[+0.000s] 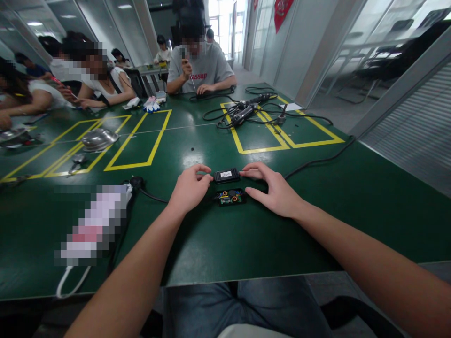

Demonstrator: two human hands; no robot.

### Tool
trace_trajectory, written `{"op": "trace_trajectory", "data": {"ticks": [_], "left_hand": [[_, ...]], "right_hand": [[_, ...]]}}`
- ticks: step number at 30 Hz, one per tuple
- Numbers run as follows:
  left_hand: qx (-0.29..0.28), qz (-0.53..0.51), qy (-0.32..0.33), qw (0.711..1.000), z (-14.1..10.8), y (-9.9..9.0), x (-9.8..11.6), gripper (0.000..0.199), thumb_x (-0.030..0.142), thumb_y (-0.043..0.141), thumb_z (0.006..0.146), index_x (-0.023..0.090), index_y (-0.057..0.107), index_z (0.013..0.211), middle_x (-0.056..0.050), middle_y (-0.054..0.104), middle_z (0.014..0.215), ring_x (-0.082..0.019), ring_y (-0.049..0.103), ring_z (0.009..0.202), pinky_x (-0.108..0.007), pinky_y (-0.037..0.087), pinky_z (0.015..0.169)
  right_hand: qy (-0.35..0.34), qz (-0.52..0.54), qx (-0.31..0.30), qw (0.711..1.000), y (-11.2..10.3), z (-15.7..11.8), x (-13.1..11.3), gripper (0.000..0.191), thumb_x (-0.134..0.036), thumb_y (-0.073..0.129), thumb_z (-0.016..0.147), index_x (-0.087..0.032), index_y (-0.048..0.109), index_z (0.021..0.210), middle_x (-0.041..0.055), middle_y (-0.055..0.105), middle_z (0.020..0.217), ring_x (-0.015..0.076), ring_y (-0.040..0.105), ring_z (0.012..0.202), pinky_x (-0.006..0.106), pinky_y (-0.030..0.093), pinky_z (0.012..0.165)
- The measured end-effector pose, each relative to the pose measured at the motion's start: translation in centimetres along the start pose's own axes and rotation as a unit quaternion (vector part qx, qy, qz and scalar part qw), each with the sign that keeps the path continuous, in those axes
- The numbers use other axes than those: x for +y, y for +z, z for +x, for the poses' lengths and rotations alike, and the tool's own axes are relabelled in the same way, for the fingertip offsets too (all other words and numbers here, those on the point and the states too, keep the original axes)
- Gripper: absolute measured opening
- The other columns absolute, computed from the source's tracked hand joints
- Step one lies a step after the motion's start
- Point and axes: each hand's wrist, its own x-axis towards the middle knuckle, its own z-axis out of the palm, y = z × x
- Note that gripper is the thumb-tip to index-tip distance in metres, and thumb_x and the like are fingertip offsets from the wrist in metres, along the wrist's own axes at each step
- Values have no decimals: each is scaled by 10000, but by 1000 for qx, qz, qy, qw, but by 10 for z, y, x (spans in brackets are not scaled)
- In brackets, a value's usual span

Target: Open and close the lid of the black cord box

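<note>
A black ribbed cover point(226, 175) with a white label is in front of me, just beyond its open lower housing. Inside that black housing, a small circuit board point(230, 197) with copper-coloured coils faces up. My left hand point(191, 188) has its thumb and fingertips closed at the left end of the cover. My right hand point(273, 190) is spread, its fingertips at the cover's right end and its thumb apart, beside the housing's right edge. Whether the cover rests on the table or is slightly raised, I cannot tell.
A blurred-out white and pink item point(95, 220) lies left, by a black plug point(136, 182). Cabled black tools point(243, 112) lie at the back right of the green table point(218, 253). A metal bowl point(99, 139) is left. A person opposite holds a screwdriver point(192, 80).
</note>
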Motion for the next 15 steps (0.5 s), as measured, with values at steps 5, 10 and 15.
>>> {"op": "trace_trajectory", "data": {"ticks": [5,10,15], "left_hand": [[9,-65,-26,998,-2,-4,8,221,284,683,980,177,740,1164,-126,872,1122,-228,817,943,-293,515,718],[11,-110,-44,993,-6,-21,13,320,447,743,954,173,734,1119,-139,876,1115,-227,816,881,-295,497,697],[-48,-136,-102,984,-11,-35,19,413,579,774,917,181,756,1028,-109,880,945,-228,812,822,-294,470,695]], "right_hand": [[-5,37,16,999,-1,-1,-2,401,-244,741,928,-297,586,1293,121,845,1349,364,762,1372,586,568,1186],[-13,68,39,997,-3,-4,-8,373,-253,737,935,-288,623,1288,105,855,1298,363,777,1349,555,588,1179],[-11,64,34,997,-6,-7,-13,336,-273,720,960,-276,672,1292,94,876,1220,367,821,1255,539,617,1123]]}}
